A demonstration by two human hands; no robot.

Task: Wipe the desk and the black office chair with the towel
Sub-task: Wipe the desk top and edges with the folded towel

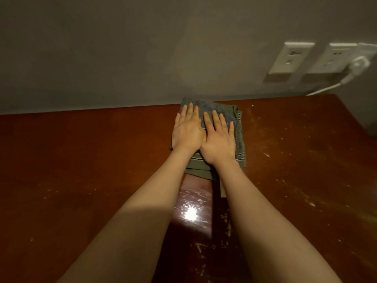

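A folded grey-green towel lies flat on the reddish-brown desk, near the wall at the desk's far edge. My left hand and my right hand press down on it side by side, palms flat and fingers straight, pointing at the wall. A wet, shiny streak runs on the desk between my forearms, from the towel back toward me. The black office chair is not in view.
A grey wall rises right behind the desk. Two white sockets sit on it at the upper right, one with a white plug and cable. The desk's right edge falls away at the right. Pale specks dot the desk top.
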